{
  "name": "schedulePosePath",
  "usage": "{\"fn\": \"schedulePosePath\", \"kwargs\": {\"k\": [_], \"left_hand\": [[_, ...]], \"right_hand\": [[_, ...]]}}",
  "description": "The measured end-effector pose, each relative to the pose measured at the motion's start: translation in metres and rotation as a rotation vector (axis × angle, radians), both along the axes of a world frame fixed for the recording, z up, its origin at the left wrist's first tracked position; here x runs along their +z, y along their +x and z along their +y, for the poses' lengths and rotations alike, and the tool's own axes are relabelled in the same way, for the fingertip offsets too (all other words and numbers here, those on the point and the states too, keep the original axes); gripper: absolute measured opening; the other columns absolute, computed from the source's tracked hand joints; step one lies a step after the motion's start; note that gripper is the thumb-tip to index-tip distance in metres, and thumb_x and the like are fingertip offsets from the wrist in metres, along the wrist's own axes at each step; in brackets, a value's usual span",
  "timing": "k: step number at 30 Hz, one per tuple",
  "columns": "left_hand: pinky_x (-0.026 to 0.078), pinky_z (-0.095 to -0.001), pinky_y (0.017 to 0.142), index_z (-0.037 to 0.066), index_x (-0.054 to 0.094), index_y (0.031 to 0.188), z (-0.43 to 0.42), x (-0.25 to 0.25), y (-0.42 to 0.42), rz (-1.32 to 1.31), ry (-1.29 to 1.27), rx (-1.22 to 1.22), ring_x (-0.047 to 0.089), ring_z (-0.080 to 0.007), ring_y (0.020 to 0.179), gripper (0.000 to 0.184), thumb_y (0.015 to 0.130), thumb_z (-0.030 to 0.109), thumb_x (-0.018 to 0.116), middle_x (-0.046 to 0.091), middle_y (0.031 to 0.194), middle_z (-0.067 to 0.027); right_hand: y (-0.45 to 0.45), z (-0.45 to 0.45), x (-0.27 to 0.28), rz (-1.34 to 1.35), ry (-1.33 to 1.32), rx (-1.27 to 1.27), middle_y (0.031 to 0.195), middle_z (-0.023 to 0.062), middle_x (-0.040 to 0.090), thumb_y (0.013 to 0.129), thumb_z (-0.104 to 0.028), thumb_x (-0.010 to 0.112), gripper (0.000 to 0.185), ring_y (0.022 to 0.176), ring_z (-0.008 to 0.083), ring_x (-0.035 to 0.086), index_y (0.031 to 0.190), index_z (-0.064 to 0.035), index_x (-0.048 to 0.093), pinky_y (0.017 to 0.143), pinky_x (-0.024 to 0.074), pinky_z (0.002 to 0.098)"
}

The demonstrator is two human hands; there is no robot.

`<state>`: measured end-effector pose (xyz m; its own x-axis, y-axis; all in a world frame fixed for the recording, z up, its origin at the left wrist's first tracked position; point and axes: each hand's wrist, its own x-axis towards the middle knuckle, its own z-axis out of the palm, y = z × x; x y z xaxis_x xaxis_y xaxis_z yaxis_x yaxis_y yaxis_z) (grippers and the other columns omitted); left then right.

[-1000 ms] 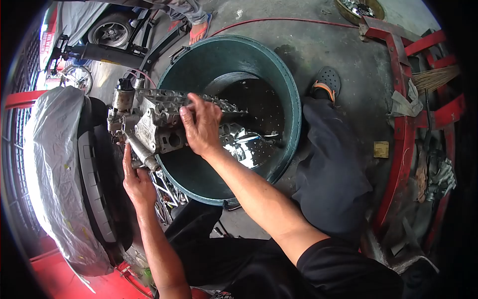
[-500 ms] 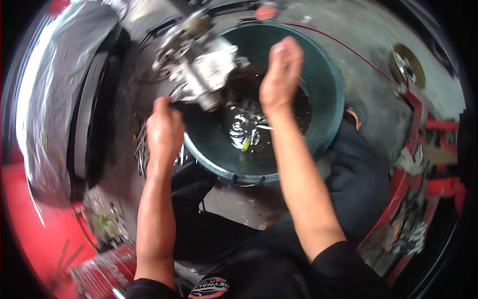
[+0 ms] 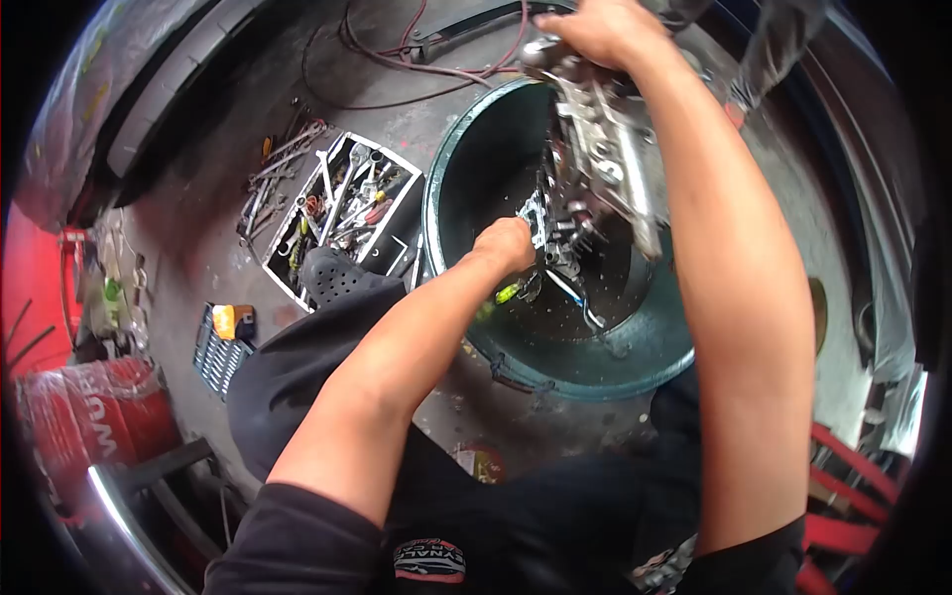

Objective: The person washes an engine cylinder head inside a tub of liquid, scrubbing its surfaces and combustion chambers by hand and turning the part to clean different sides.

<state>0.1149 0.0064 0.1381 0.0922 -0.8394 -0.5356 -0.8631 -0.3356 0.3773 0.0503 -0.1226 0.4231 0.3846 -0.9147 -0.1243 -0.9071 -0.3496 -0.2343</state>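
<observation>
A large metal engine part (image 3: 600, 149) stands tilted over the round green tub (image 3: 595, 382), its edges smeared by motion. My right hand (image 3: 605, 30) is wrapped round its far upper end. Near the part's lower left side, inside the tub's outline, my left hand (image 3: 506, 243) is closed on a smaller silvery metal piece (image 3: 536, 220). Dark liquid covers the tub's bottom, where a thin white-and-blue piece (image 3: 577, 297) and a yellow-green item (image 3: 508, 294) show.
A white-edged box of tools (image 3: 347, 203) lies left of the tub, with loose wrenches (image 3: 273, 183) beside it. Red hose (image 3: 397, 59) curls behind. A red drum (image 3: 99, 416) stands lower left. Another person's leg (image 3: 778, 50) shows at the upper right.
The view has swung left, bringing the toolbox in. My right hand, apart from the metal part before, now grips its upper end. My left hand has moved over the tub and closed on a smaller piece.
</observation>
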Motion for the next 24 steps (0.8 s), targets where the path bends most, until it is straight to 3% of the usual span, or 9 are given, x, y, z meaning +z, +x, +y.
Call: {"fn": "schedulePosePath", "kwargs": {"k": [1, 4, 5, 6, 10, 14, 17, 21, 24], "left_hand": [[0.055, -0.0425, 0.086, -0.001, 0.072, 0.096, -0.011, -0.003, 0.002, 0.026, 0.104, 0.004, 0.068, -0.0355, 0.1, 0.024, 0.079, 0.007, 0.058, 0.069, 0.102, -0.0232], [0.055, -0.0404, 0.089, 0.003, 0.072, 0.103, -0.053, -0.065, 0.022, -0.047, 0.112, -0.098, 0.066, -0.0312, 0.108, 0.025, 0.08, 0.007, 0.062, 0.068, 0.113, -0.0197], [0.054, -0.0401, 0.089, 0.004, 0.072, 0.103, -0.07, -0.079, 0.031, -0.043, 0.116, -0.055, 0.066, -0.0312, 0.108, 0.025, 0.081, 0.008, 0.062, 0.068, 0.113, -0.0191], [0.054, -0.0402, 0.09, 0.004, 0.072, 0.103, -0.082, -0.099, 0.038, -0.003, 0.063, 0.134, 0.066, -0.0313, 0.108, 0.024, 0.082, 0.009, 0.062, 0.068, 0.113, -0.0186], [0.054, -0.0426, 0.089, 0.003, 0.07, 0.105, -0.074, -0.17, 0.027, 0.052, -0.085, 0.738, 0.067, -0.0308, 0.105, 0.03, 0.094, 0.017, 0.046, 0.067, 0.114, -0.0197], [0.05, -0.04, 0.097, 0.004, 0.069, 0.113, -0.053, -0.18, -0.027, 0.252, 0.216, 0.704, 0.062, -0.0317, 0.115, 0.036, 0.087, 0.025, 0.056, 0.065, 0.123, -0.0154], [0.051, -0.0385, 0.097, 0.008, 0.068, 0.118, -0.057, -0.15, -0.019, 0.368, 0.299, 0.864, 0.06, -0.0275, 0.119, 0.038, 0.085, 0.025, 0.058, 0.063, 0.128, -0.0119], [0.051, -0.0389, 0.095, 0.008, 0.066, 0.12, -0.042, -0.112, -0.008, 0.149, 0.298, 0.328, 0.062, -0.0264, 0.117, 0.036, 0.089, 0.024, 0.055, 0.063, 0.127, -0.0146], [0.053, -0.042, 0.092, 0.009, 0.054, 0.126, -0.047, -0.127, 0.001, 0.038, 0.066, 0.611, 0.058, -0.0349, 0.12, 0.035, 0.092, 0.019, 0.053, 0.062, 0.122, -0.0204]], "right_hand": [[0.01, -0.003, -0.015, 0.011, -0.185, -0.109, 0.109, 0.0202, 0.069, 0.082, -0.042, 0.066, 0.048, 0.105, 0.0333, 0.065, 0.108, -0.0024, 0.07, 0.092, 0.0499, 0.0404], [0.018, 0.008, 0.001, 0.042, -0.008, -0.058, 0.103, 0.0163, 0.071, 0.083, -0.039, 0.066, 0.043, 0.096, 0.0297, 0.068, 0.109, -0.0041, 0.07, 0.087, 0.0514, 0.0384], [0.02, 0.012, -0.012, -0.008, -0.165, -0.085, 0.095, 0.0138, 0.072, 0.084, -0.036, 0.066, 0.04, 0.088, 0.0274, 0.069, 0.107, -0.0034, 0.07, 0.083, 0.0523, 0.037], [0.023, 0.016, -0.024, -0.057, -0.323, -0.112, 0.087, 0.0112, 0.073, 0.085, -0.033, 0.065, 0.037, 0.08, 0.025, 0.07, 0.105, -0.0027, 0.07, 0.079, 0.0533, 0.0357], [0.03, 0.009, -0.012, -0.124, -0.012, -0.203, 0.083, 0.0151, 0.072, 0.085, -0.029, 0.063, 0.036, 0.076, 0.023, 0.07, 0.1, 0.0028, 0.069, 0.076, 0.0534, 0.0348], [0.006, -0.049, -0.047, 0.045, -0.202, 0.071, 0.101, 0.0176, 0.071, 0.079, -0.056, 0.065, 0.067, 0.095, 0.0267, 0.068, 0.118, -0.0009, 0.065, 0.088, 0.05, 0.0358], [0.004, -0.05, -0.05, 0.08, -0.325, 0.08, 0.112, 0.0187, 0.068, 0.08, -0.054, 0.06, 0.063, 0.106, 0.029, 0.066, 0.117, -0.0031, 0.066, 0.092, 0.0485, 0.0404], [0.008, -0.049, -0.048, 0.073, -0.25, 0.039, 0.112, 0.0179, 0.068, 0.081, -0.052, 0.061, 0.062, 0.106, 0.0294, 0.066, 0.12, -0.0041, 0.065, 0.093, 0.048, 0.0405], [0.013, -0.042, -0.048, 0.078, -0.28, 0.025, 0.111, 0.0176, 0.069, 0.081, -0.053, 0.061, 0.062, 0.105, 0.0293, 0.066, 0.12, -0.0045, 0.065, 0.092, 0.0484, 0.0401]]}}
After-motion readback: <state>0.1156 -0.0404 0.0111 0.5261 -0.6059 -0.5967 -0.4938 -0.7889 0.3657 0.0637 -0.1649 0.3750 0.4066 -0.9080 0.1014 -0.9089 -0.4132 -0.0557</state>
